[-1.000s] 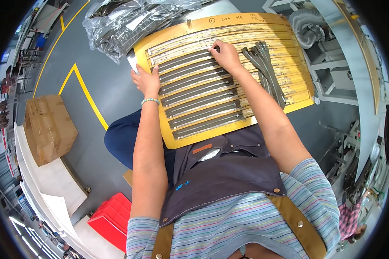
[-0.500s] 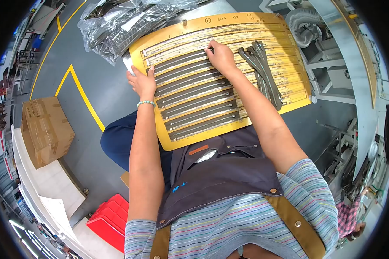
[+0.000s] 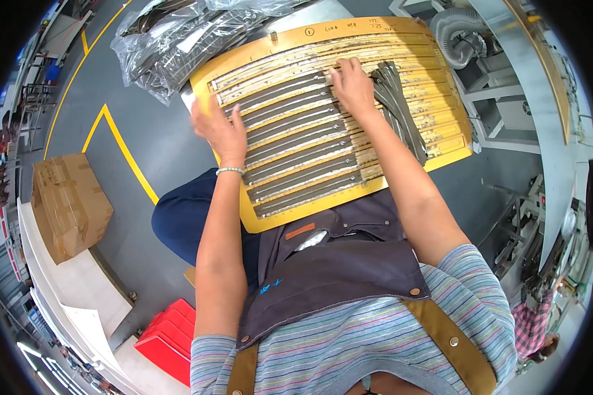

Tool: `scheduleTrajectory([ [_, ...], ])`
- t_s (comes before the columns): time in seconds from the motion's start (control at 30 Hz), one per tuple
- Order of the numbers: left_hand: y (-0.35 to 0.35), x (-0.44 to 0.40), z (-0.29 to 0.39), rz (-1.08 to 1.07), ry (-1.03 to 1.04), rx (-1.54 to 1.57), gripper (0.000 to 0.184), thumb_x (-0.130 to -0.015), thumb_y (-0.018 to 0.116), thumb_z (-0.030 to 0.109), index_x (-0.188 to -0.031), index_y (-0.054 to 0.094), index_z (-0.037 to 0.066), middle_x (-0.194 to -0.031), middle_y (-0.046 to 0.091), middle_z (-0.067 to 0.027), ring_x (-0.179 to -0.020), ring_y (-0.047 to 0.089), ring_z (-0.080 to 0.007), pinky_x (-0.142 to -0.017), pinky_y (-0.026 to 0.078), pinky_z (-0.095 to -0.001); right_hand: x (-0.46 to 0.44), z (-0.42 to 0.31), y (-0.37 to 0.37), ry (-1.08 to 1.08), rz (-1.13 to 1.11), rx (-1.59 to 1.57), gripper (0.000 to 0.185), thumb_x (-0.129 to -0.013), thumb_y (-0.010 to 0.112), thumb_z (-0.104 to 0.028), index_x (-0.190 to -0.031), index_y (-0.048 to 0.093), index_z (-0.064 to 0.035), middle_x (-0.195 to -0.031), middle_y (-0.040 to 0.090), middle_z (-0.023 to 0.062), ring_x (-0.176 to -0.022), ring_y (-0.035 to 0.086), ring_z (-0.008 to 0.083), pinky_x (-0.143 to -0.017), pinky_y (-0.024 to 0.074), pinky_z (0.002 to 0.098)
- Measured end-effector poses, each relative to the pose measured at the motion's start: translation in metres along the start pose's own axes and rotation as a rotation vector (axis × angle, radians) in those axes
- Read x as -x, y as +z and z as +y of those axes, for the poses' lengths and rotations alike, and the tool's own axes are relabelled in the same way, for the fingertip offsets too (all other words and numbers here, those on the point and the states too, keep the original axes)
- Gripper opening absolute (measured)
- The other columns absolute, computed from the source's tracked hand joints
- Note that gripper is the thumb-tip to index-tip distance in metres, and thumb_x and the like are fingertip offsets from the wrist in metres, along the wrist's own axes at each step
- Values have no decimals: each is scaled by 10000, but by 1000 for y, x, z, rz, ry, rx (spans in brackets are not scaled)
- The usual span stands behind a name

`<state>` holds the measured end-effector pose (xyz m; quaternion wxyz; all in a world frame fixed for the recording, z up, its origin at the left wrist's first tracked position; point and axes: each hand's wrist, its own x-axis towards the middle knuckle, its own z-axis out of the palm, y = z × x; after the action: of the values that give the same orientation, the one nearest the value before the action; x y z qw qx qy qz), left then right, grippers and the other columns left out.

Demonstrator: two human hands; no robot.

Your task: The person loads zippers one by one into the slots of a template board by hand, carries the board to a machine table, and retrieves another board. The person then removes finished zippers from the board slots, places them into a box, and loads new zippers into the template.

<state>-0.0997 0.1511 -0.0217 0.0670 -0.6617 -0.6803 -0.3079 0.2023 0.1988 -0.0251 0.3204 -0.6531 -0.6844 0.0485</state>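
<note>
A yellow template board point(image 3: 290, 222) with long parallel slots lies over my lap and the table. Several dark strips that look like zippers point(image 3: 296, 141) fill the slots on its left half, small shiny pieces at their right ends. My left hand point(image 3: 223, 131) is over the board's left edge, thumb and fingers apart, partly blurred, holding nothing I can see. Near the right end of the uppermost strip, my right hand point(image 3: 354, 92) has its thumb and fingers apart with nothing visible between them. Beside it lies a loose bundle of the same strips point(image 3: 402, 112).
A clear plastic bag of dark strips point(image 3: 184, 46) lies behind the board at the left. On the left stand a cardboard box point(image 3: 72, 204) and red bins point(image 3: 168, 342). A ribbed grey hose point(image 3: 458, 36) and machine frame are at right. Another person's checkered sleeve point(image 3: 530, 329) shows far right.
My left hand has lifted from the board's left edge and shifted slightly right. My right hand has released the end of the top strip and moved right, towards the bundle.
</note>
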Motion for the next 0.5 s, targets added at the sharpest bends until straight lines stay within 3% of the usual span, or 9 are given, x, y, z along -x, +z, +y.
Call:
scheduleTrajectory([
  [0.07, 2, -4, 14, -202, 325, 90, 473, -938, 701, 225, -1378, 607, 78, -1507, 501, -130, -1452, 359, -392, -1146, 316, -542, 5, 21, 2, 17, 47, -186, 263, -997, 605, -261, -1137, 634, -40, -1060, 630, 145, -918, 670, 356, -797, 537, 471],
  [0.13, 11, -11, 45, -373, 449, 283, 317, -960, 664, 176, -1269, 696, 109, -1393, 616, -20, -1421, 410, -359, -1144, 326, -525, 4, 18, -1, 112, 84, -313, 205, -995, 614, -217, -1089, 646, -37, -1025, 628, 142, -876, 662, 329, -788, 525, 442],
  [0.5, 58, -39, 89, -590, 614, 395, 395, -952, 670, 167, -1345, 657, 126, -1444, 587, -6, -1402, 439, -294, -1161, 329, -464, 3, 19, 1, 142, 129, -335, 211, -992, 628, -192, -1127, 633, -30, -1013, 636, 138, -810, 667, 297, -780, 532, 407],
])
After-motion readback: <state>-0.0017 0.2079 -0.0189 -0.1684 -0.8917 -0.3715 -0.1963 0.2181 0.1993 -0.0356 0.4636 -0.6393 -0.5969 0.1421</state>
